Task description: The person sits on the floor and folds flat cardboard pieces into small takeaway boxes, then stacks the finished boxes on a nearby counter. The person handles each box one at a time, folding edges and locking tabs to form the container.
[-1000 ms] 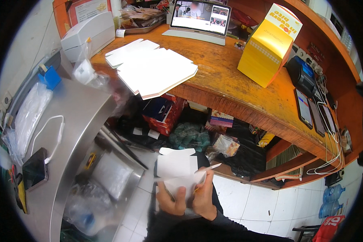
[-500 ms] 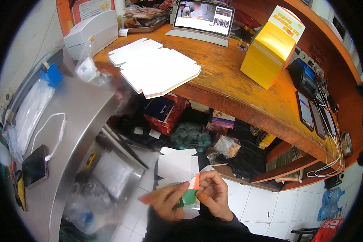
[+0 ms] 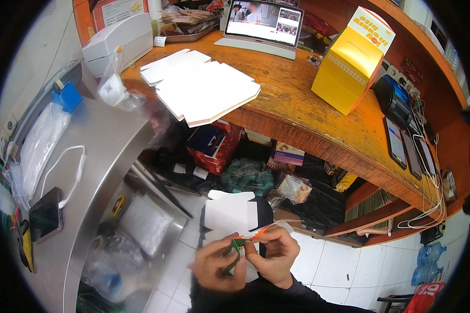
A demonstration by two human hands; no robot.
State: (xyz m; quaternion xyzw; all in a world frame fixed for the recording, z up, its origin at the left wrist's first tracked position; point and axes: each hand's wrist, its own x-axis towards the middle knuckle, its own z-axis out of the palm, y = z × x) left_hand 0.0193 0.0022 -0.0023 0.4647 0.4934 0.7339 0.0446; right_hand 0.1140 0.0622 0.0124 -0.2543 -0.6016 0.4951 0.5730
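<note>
- Your left fingers [image 3: 212, 248] curl inward, nearly closed on the green end of a small folded card piece [image 3: 251, 235], the thumb bent up against it.
- Your right fingers [image 3: 277, 236] pinch the orange end of the same piece between thumb and forefinger, leaving it held between your two hands.
- Directly behind and beneath the fingers, a white flat carton [image 3: 228, 213] lies on your lap, its tabbed edge pointing away from you.
- Just beyond it, a dark green plastic bag [image 3: 247, 176] sits under the wooden table [image 3: 292, 86], with a red box [image 3: 214, 151] to its left.
- Ahead of the fingers and to the left, a stack of white cardboard blanks [image 3: 206, 88] overhangs the table's near edge.
- Farther straight ahead stands a lit tablet [image 3: 263, 23]; ahead and right, a tall yellow box [image 3: 345, 70].
- Left of the fingers, a dark phone [image 3: 46, 214] rests on a metal counter, a white cable [image 3: 80, 172] beside it.
- Well to the right, blue water bottles [image 3: 427, 261] stand on the tiled floor [image 3: 324, 261].
</note>
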